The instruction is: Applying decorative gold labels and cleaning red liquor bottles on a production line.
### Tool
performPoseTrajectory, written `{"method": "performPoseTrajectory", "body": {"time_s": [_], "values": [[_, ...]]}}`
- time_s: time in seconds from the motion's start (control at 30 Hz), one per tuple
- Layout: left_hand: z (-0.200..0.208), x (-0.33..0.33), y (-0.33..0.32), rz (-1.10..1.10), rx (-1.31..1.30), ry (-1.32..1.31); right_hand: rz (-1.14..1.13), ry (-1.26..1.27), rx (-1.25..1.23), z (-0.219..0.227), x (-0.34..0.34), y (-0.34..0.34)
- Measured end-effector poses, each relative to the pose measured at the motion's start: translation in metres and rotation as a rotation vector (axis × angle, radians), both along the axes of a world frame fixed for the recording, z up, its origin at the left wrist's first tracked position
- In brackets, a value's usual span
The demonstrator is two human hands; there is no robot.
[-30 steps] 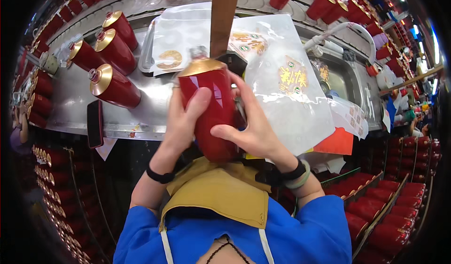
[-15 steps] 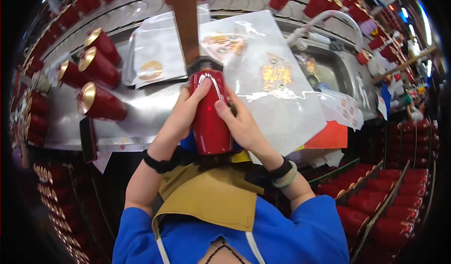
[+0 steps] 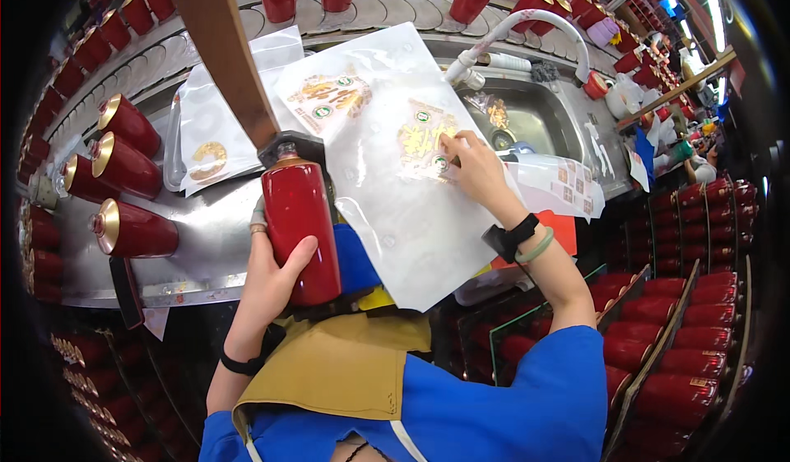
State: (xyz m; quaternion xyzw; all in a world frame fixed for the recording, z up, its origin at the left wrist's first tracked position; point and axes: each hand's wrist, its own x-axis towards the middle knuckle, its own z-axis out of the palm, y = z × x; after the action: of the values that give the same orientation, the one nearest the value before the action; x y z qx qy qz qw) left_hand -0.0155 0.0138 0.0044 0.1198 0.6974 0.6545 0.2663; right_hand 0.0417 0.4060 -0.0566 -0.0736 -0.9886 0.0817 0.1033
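My left hand (image 3: 276,269) wraps round the lower part of a glossy red bottle (image 3: 301,236). The bottle lies tilted, its neck end resting at a dark holder (image 3: 290,146) below a brown upright bar. To the right, my right hand (image 3: 484,170) has its fingertips pinched at a gold decal (image 3: 424,143) on a large glossy white sheet (image 3: 403,240). How much of the decal is between the fingers is hidden. A second gold decal (image 3: 329,98) lies at the sheet's upper left.
Several red bottles with gold tops (image 3: 127,170) stand on the metal table at left. A dark phone (image 3: 126,293) sits at the table edge. Beyond the sheet are a sink (image 3: 539,120) with a white tap (image 3: 527,18) and a conveyor (image 3: 378,5) carrying bottles. Bottle racks (image 3: 708,330) stand at right.
My right hand has left the bottle and moved right onto the decal sheet. My left hand still holds the bottle, lower down now. The whole view has shifted rightward.
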Motion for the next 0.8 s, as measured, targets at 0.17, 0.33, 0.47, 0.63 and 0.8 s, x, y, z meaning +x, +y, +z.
{"method": "performPoseTrajectory", "body": {"time_s": [0.17, 0.33, 0.47, 0.63, 0.8], "values": [[0.003, -0.002, 0.0, -0.009, -0.019, -0.034, -0.07, -0.046, -0.141, 0.0, 0.006, 0.031], [0.003, -0.002, 0.003, -0.001, -0.034, -0.041, -0.131, 0.078, -0.261, 0.013, -0.017, 0.037], [0.005, 0.0, 0.004, 0.024, -0.036, -0.055, -0.109, 0.044, 0.024, -0.003, -0.025, -0.004], [0.008, 0.001, 0.004, 0.025, -0.049, -0.059, -0.169, -0.044, 0.32, -0.023, -0.022, -0.041], [0.005, 0.0, 0.004, 0.015, -0.044, -0.041, -0.147, -0.072, 0.207, -0.021, -0.018, -0.035]]}}
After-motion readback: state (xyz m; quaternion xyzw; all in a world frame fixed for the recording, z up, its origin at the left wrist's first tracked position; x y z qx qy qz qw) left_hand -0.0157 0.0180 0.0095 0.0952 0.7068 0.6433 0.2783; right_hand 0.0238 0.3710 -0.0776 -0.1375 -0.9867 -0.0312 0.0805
